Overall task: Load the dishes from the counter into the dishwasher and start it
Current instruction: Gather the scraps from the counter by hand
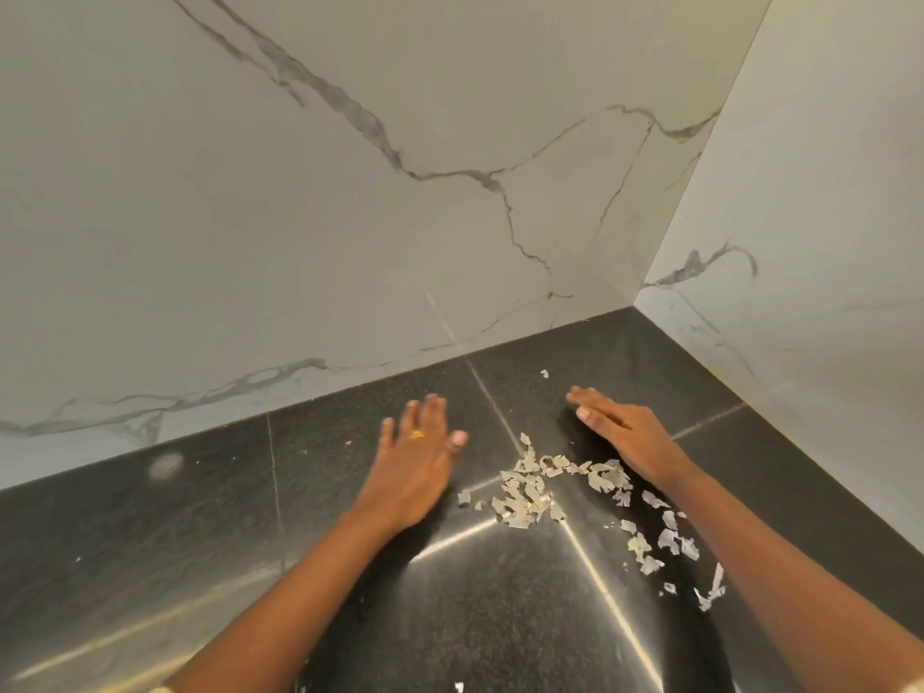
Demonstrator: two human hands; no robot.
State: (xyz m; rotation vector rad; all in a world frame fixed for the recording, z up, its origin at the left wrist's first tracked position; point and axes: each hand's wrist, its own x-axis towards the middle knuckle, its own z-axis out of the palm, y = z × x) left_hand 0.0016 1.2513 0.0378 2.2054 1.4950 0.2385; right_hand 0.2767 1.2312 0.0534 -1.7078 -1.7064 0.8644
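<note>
Dark speckled stone counter fills the lower view and meets two white veined marble walls in a corner. Two hands reach over it, both released, fingers straight, holding nothing. The left hand, palm down, wears one gold ring. The right hand stands on its edge beside scattered pale scraps, too many to count.
</note>
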